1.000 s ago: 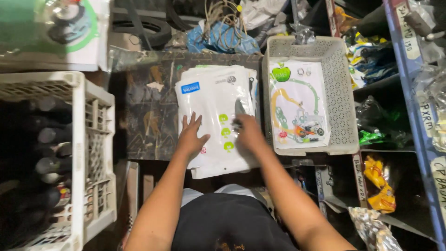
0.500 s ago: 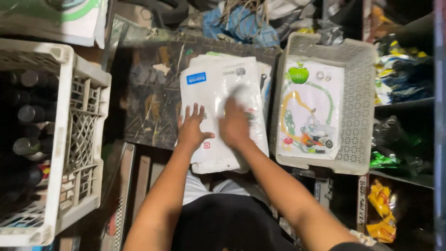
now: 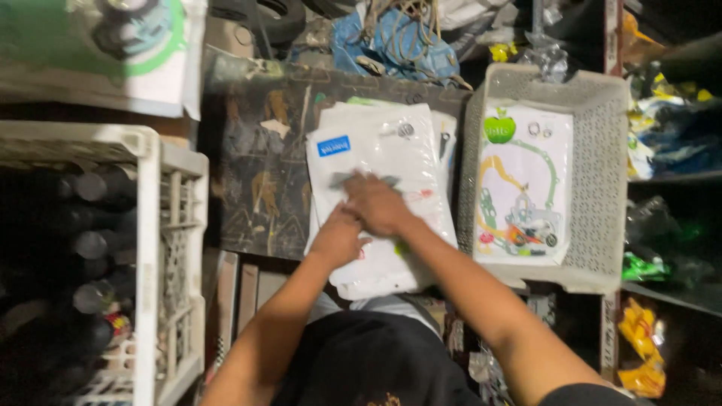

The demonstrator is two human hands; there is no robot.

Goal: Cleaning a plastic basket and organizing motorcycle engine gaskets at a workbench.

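Two hands meet at centre frame on my stack of white plastic packets [image 3: 376, 150]: right hand [image 3: 380, 204] pinches a small grey part [image 3: 338, 179], left hand [image 3: 338, 237] presses flat beside it. Grey basket [image 3: 602, 98] sits at three o'clock. I judge sorting under way; freeing the part needs a steady lift.

Stack of flat white plastic packets [image 3: 380, 162] on dark worn board, long axis running 12 to 6, bottom end overhanging the board edge. Top packet has a blue label at 10 o'clock corner. Small flat grey piece [image 3: 342, 179] lies across its middle, slightly blurred.
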